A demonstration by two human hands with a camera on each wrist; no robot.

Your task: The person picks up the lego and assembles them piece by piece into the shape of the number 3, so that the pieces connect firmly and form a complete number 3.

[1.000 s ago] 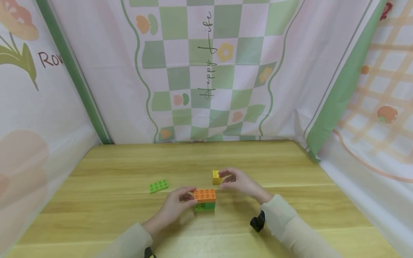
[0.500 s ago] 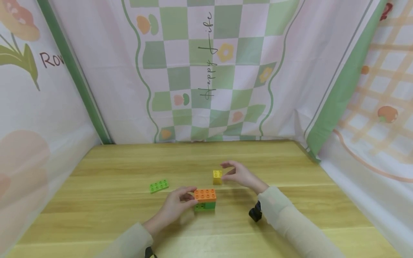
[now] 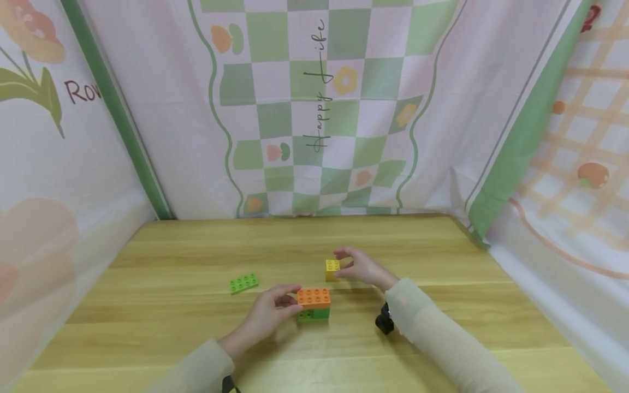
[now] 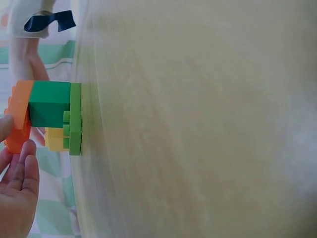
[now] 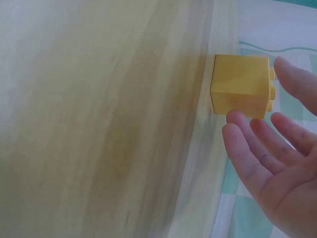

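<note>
In the head view my left hand (image 3: pixel 267 314) pinches the left end of an orange toy building brick (image 3: pixel 313 296), thumb at the near side and fingers at the far side. The orange brick sits atop a dark green brick (image 4: pixel 51 104), which stands on a flat light green studded plate (image 4: pixel 75 119). A gap lies under the orange brick's left part. Just behind this stack, a yellow brick (image 5: pixel 240 84) stands upright on the table. My right hand (image 3: pixel 363 269) is spread around its right side, fingers and thumb apart; firm contact with the brick cannot be made out.
Another light green plate (image 3: pixel 243 283) lies studs up to the left, on the wooden table (image 3: pixel 196 245). Patterned cloth curtains (image 3: pixel 324 109) close off the table's back and sides. A black wrist camera (image 3: pixel 385 321) hangs under the right sleeve.
My right hand's fingers have lifted off the yellow brick's top toward its far side, with the thumb staying near its right face. The left hand and the stack look unmoved.
</note>
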